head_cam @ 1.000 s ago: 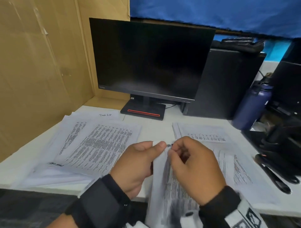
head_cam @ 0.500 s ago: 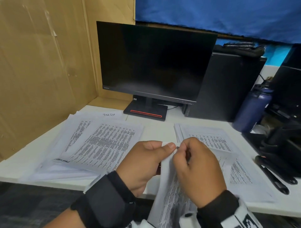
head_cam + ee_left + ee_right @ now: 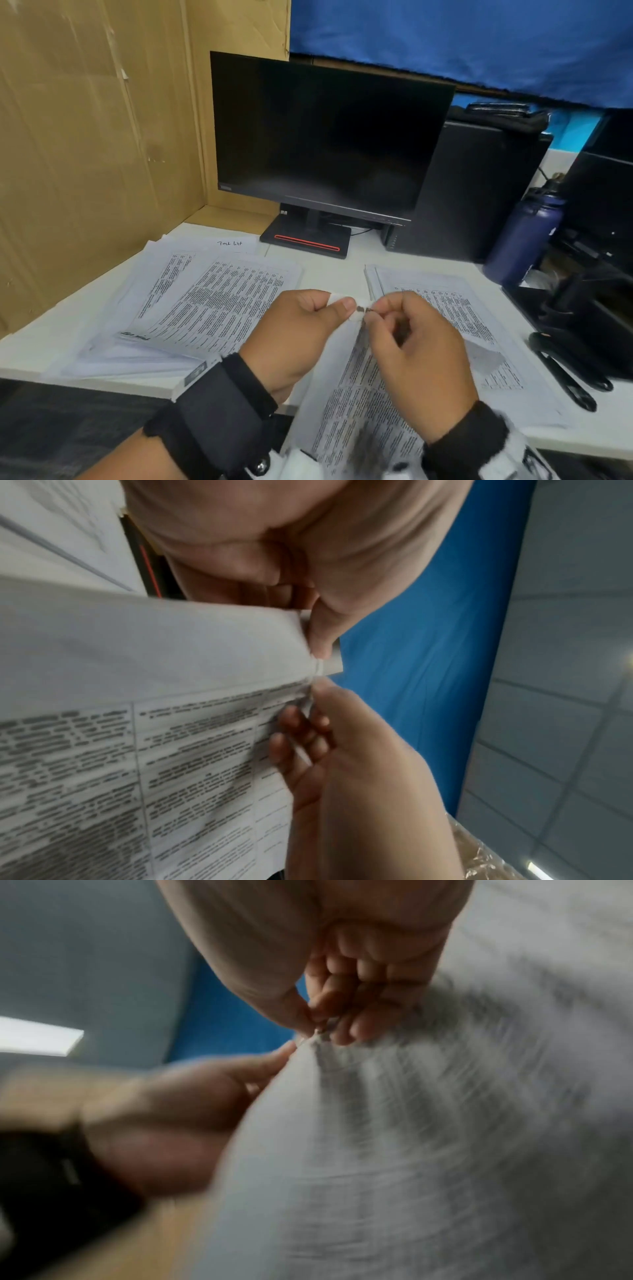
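A stapled set of printed papers (image 3: 356,394) hangs in front of the white desk's near edge, raised by its top corner. My left hand (image 3: 342,306) pinches that corner between thumb and fingers; the left wrist view shows the folded corner (image 3: 318,666) at my thumb tip. My right hand (image 3: 376,310) pinches a small dark piece, seemingly a staple (image 3: 367,310), at the same corner. In the blurred right wrist view its thumb and forefinger (image 3: 315,1026) meet on the bunched paper tip. The other right fingers are curled behind the sheets.
One spread stack of printed sheets (image 3: 205,301) lies on the desk (image 3: 329,274) at left, another (image 3: 462,325) at right. A dark monitor (image 3: 325,137) stands behind, with a black tower (image 3: 479,188), a blue bottle (image 3: 524,240) and black tools (image 3: 565,377) at right. Cardboard (image 3: 85,137) walls the left.
Both hands stay on the paper's corner. The right fingers have drawn slightly away from the left thumb, so the small dark piece shows between them again.
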